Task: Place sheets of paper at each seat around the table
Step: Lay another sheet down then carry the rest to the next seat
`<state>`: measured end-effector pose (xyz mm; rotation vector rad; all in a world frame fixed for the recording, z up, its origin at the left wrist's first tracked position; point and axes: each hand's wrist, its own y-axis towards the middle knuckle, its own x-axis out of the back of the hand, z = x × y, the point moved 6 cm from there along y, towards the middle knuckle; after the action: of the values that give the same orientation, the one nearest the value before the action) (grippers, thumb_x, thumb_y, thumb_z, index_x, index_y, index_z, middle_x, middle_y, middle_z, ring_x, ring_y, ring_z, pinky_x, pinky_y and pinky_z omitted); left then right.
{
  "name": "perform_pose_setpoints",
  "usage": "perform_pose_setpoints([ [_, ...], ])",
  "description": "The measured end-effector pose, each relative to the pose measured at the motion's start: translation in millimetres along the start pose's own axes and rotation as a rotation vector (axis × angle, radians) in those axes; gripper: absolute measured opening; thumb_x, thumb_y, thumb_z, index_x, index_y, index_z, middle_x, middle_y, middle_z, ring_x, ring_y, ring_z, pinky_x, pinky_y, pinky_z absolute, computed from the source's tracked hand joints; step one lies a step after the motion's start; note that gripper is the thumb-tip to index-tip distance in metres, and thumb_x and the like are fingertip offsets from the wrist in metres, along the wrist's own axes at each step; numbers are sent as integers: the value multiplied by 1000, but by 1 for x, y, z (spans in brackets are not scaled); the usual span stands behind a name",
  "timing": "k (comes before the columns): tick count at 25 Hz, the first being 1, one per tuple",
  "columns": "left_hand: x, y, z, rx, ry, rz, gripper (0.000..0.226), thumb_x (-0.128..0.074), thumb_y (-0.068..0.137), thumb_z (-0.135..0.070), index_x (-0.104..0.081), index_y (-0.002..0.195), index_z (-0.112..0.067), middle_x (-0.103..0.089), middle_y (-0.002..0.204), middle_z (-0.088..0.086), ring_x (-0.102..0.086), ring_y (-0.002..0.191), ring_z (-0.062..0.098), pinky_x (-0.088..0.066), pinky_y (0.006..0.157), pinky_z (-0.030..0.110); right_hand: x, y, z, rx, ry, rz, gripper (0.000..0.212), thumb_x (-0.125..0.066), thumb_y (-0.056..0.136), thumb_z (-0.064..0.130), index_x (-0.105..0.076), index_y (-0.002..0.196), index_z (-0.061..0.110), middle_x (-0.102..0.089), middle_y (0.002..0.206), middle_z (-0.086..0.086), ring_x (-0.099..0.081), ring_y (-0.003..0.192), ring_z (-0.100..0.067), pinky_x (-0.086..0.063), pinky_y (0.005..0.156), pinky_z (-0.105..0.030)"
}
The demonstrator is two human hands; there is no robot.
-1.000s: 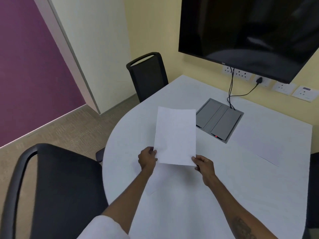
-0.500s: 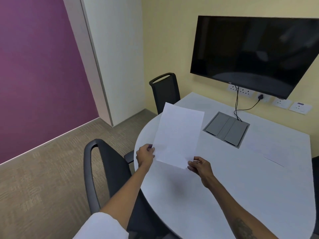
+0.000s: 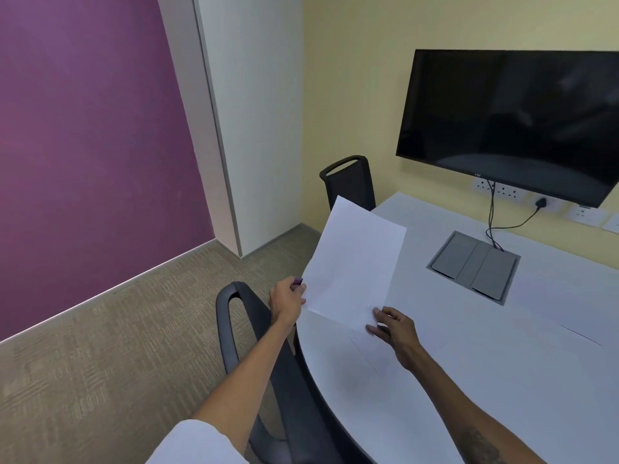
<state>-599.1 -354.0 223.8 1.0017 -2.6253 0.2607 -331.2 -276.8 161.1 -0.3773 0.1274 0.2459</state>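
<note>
White rectangular paper sheet, pinched at its near corners by left hand and right hand, has swung leftward toward the near black curved-back chair, likely its seat.

A white sleeve is worn on the left arm. A dark tattoo is seen on the right forearm.

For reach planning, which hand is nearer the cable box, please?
Right. The right hand is below-left of the cable box; the left hand is farther left, beyond the sheet.
</note>
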Motion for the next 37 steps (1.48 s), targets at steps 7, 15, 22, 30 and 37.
perform_pose_setpoints([
  [7, 36, 73, 5, -60, 74, 65, 20, -63, 96, -12, -72, 113, -9, -67, 92, -2, -73, 77, 19, -49, 50, 8, -58, 27, -10, 60, 39, -58, 13, -72, 89, 13, -65, 81, 5, -50, 83, -10, -69, 82, -29, -55, 100, -40],
  [15, 53, 159, -12, -158, 139, 219, 17, -63, 95, -12, -73, 108, -9, -74, 98, 5, -74, 73, 20, -63, 69, 31, -120, 51, -14, 76, 243, -259, 16, -71, 89, 9, -70, 104, 2, -67, 90, -4, -74, 69, -20, -51, 103, -44],
  [22, 24, 237, -15, -140, 107, 326, 20, -64, 94, -13, -73, 110, -6, -75, 101, 9, -76, 77, 24, -57, 59, 20, -143, 87, -3, 113, 300, -460, 6, -74, 87, 10, -72, 93, 10, -68, 92, -4, -76, 64, -16, -53, 98, -42],
  [30, -31, 354, -14, -118, 63, 507, 20, -65, 93, -9, -73, 111, -5, -71, 98, 7, -75, 83, 27, -51, 43, 9, -167, 167, 8, 128, 297, -613, 15, -75, 85, 11, -73, 99, 5, -69, 95, -6, -72, 68, -19, -65, 77, -30],
  [37, -90, 479, -33, -155, 110, 721, 20, -66, 92, -6, -74, 111, -4, -71, 110, 11, -73, 92, 26, -63, 65, 25, -211, 255, 29, 117, 360, -824, 2, -72, 87, 5, -73, 89, 5, -61, 93, -12, -65, 87, -31, -64, 73, -26],
])
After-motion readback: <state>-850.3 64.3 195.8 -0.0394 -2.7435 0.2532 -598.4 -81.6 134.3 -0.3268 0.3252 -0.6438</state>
